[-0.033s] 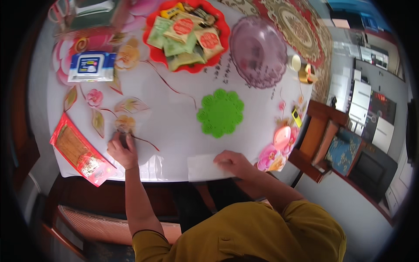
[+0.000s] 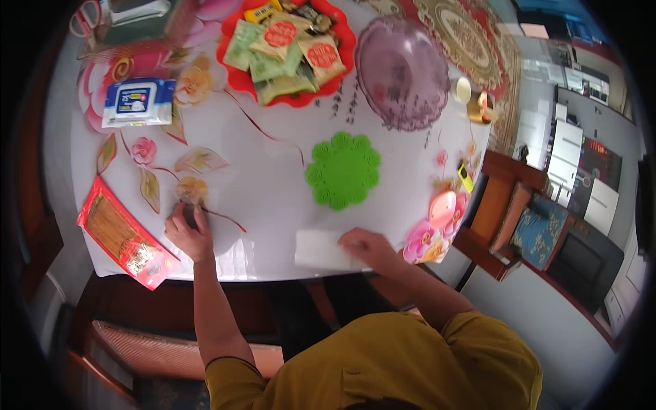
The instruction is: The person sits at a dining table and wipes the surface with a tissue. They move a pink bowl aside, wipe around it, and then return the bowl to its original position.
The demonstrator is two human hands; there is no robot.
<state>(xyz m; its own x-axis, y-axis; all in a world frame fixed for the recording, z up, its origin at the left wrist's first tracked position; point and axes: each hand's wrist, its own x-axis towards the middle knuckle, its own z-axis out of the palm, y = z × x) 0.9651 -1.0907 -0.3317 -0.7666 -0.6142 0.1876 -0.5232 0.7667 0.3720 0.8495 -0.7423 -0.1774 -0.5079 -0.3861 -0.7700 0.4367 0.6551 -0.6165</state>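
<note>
My left hand (image 2: 189,231) rests on the table with its fingers curled in. A dark patch shows between thumb and fingers, and I cannot make out whether it is a small thing or shadow. Beside it lies a red packet (image 2: 125,232) with a see-through window. My right hand (image 2: 374,249) is closed over the right part of a flat white tissue (image 2: 318,250) near the table's front edge; its fingertips are partly blurred. Beyond the tissue lies a green flower-shaped mat (image 2: 342,171).
At the back stand a red scalloped bowl (image 2: 227,72) of wrapped snacks and a purple see-through bowl (image 2: 402,72). A wipes pack (image 2: 139,102) lies at left, a box (image 2: 147,34) with scissors (image 2: 85,20) behind it. At right are a cup (image 2: 462,90) and a small yellow-and-black item (image 2: 465,176).
The whole scene sits slightly higher in the picture. Both hands keep nearly the same places, the right one still over the tissue.
</note>
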